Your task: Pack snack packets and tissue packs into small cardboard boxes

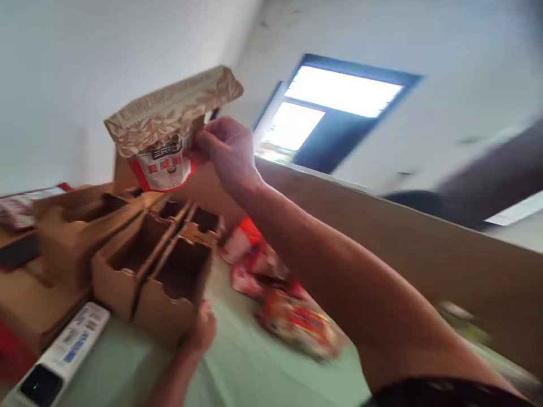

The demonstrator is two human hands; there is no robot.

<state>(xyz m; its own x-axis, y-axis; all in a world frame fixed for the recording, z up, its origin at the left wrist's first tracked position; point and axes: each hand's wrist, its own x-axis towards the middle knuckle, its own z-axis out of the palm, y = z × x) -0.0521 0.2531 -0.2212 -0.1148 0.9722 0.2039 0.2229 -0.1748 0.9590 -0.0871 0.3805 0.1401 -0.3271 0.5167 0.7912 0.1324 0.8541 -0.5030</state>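
My right hand (227, 148) is raised high and pinches the edge of a snack pouch (167, 127), tan with a leaf pattern on top and a red and white label below. The pouch hangs above a row of open brown cardboard boxes (159, 263). Low in the view, my left hand (202, 330) rests against the near corner of the closest box, fingers curled on the cardboard.
More red and orange snack packets (292, 316) lie on the pale green tabletop (237, 367) to the right of the boxes. A white device (63, 353) with a dark screen lies at lower left. A tall cardboard wall (424, 249) runs along the right.
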